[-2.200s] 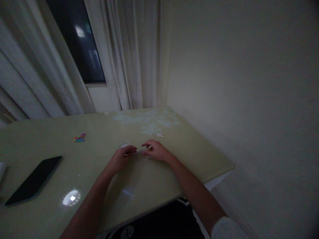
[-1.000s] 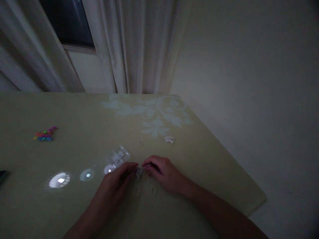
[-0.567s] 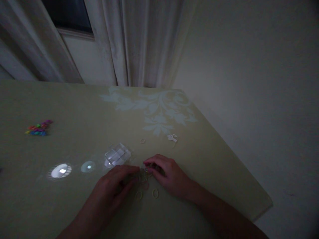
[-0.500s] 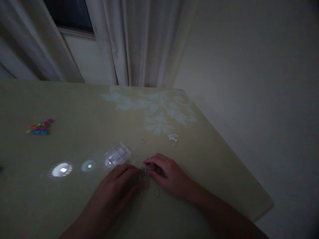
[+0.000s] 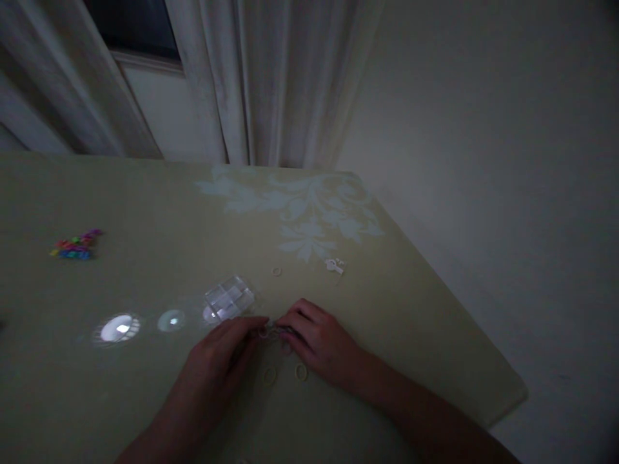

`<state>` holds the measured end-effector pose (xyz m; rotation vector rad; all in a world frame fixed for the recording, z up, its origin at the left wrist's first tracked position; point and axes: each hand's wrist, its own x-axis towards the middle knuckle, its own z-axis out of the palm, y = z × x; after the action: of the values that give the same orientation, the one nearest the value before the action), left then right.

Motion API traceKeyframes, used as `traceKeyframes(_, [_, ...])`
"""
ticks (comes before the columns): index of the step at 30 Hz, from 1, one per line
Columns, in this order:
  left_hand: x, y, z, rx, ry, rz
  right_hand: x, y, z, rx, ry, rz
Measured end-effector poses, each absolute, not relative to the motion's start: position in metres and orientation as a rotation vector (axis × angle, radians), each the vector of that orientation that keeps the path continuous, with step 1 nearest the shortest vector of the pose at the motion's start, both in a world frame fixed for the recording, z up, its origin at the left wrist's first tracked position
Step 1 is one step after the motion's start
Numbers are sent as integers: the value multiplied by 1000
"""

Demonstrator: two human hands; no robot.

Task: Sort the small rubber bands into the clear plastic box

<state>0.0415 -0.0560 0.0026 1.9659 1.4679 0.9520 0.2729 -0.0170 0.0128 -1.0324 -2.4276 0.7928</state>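
Note:
My left hand (image 5: pixel 220 348) and my right hand (image 5: pixel 314 332) meet over the table, fingertips pinched close together. Between them is a small cluster of pale looped pieces (image 5: pixel 271 332), gripped from both sides; its exact make is too small and dim to tell. Just below the fingers lie two thin yellowish rings, a left ring (image 5: pixel 269 376) and a right ring (image 5: pixel 301 372). Beyond the hands rests another small pale ring (image 5: pixel 276 272). A clear compartment box (image 5: pixel 229 298) stands right behind my left hand.
A white key-shaped piece (image 5: pixel 333 266) with tiny bits beside it lies farther back on the right. Small multicoloured pieces (image 5: pixel 77 246) are heaped at the far left. The table (image 5: pixel 145 206) has a right edge slanting toward me, and curtains (image 5: pixel 285 84) hang behind it.
My left hand has drawn its fingers into a pinch, uncovering the left yellowish ring. The looped pieces have shifted slightly left between the hands.

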Motion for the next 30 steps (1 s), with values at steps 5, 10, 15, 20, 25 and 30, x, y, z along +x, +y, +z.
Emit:
traceKeyframes(5, [39, -58, 3, 1881, 1480, 940, 274, -15, 12, -1045, -2345, 796])
traceKeyframes(10, [35, -58, 2, 1935, 1468, 916, 276, -13, 10, -1020, -2256, 827])
traceKeyframes(15, [32, -59, 1, 2055, 1380, 913, 277, -11, 10, -1013, -2238, 830])
traceKeyframes(20, [32, -59, 6, 2042, 1309, 890, 276, -10, 11, -1019, -2236, 833])
traceKeyframes(25, [32, -57, 12, 1933, 1357, 834, 277, -8, 9, -1029, -2232, 810])
traceKeyframes(30, [31, -55, 4, 1919, 1401, 851, 277, -8, 10, -1037, -2219, 807])
